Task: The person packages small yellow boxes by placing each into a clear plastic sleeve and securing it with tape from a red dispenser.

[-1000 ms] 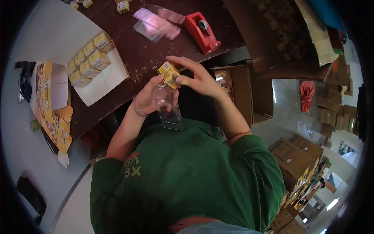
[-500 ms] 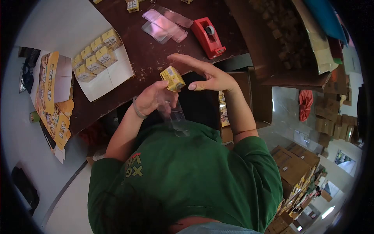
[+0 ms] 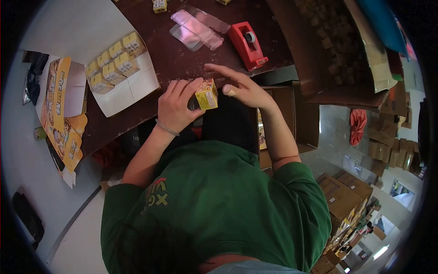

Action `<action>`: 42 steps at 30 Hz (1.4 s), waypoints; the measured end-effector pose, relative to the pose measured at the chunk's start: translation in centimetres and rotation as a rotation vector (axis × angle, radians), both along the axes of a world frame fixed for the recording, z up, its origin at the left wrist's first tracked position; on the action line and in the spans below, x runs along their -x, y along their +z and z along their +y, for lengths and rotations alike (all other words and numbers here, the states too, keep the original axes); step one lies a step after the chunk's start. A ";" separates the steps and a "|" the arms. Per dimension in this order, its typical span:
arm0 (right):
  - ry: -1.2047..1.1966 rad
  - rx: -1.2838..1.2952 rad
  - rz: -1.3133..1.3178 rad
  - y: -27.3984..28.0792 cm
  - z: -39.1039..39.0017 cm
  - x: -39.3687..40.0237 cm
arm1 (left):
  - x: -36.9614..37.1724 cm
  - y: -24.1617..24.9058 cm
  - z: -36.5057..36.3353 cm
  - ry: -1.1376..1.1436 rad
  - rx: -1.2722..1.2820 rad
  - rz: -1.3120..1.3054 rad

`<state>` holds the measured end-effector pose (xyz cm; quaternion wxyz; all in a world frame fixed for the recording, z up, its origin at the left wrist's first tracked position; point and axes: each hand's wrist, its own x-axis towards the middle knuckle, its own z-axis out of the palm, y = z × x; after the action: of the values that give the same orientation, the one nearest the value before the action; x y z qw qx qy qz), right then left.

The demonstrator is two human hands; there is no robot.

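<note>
A small yellow printed box (image 3: 207, 94) is pinched between the thumb and fingers of my left hand (image 3: 178, 102), just in front of the table's near edge. Close to the box's right side is my right hand (image 3: 245, 89), its fingers stretched out and thumb apart, holding nothing. Flat clear plastic sleeves (image 3: 194, 29) lie on the dark table (image 3: 169, 68) beyond my hands. Beside them is a red tape dispenser (image 3: 248, 45). To the left, several similar yellow boxes (image 3: 112, 73) stand in rows on a white card tray (image 3: 132, 93).
An open carton (image 3: 374, 64) with many small boxes stands at the upper right. Below it is another open carton (image 3: 305, 116), right of my lap. Printed yellow card packaging (image 3: 61, 109) leans at the far left. Stacked cartons (image 3: 340, 196) stand on the right.
The clear plastic sleeve that hung from my left hand no longer shows. My left hand has turned over and now grips the box from its left side; the box has rotated.
</note>
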<state>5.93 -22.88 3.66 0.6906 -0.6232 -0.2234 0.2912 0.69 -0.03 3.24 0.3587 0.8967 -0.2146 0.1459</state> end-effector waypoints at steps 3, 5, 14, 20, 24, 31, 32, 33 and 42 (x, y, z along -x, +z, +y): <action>-0.032 0.202 -0.228 0.9 0.9 1.4 | -0.3 0.1 0.0 0.074 -0.098 -0.203; -0.077 0.188 -0.215 1.5 2.0 2.5 | -0.2 0.0 0.1 0.102 -0.119 -0.258; -0.216 -0.132 0.040 1.4 3.0 3.6 | -0.2 0.2 -0.1 0.083 -0.051 -0.288; -0.239 0.009 -0.043 2.0 3.3 3.8 | 0.0 0.4 0.1 0.090 0.094 -0.008; -0.657 0.423 -0.888 1.9 3.9 3.0 | 0.2 -0.9 1.3 -0.177 0.811 0.792; -0.127 0.277 -0.585 2.3 3.5 2.7 | 0.0 -1.4 1.9 -0.306 1.150 1.135; -0.126 0.289 -0.567 2.7 3.2 2.5 | -0.1 -1.5 2.0 -0.312 1.131 1.158; -0.128 0.301 -0.548 3.2 2.9 2.4 | -0.1 -1.4 1.8 -0.293 1.159 1.141; -0.240 -0.232 0.189 2.4 -0.4 3.8 | -1.8 -2.2 1.5 0.048 1.504 0.742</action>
<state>2.13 -23.30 6.10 0.8056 -0.5313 -0.1138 0.2361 2.46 1.46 1.06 0.9051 0.4128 0.0908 -0.0467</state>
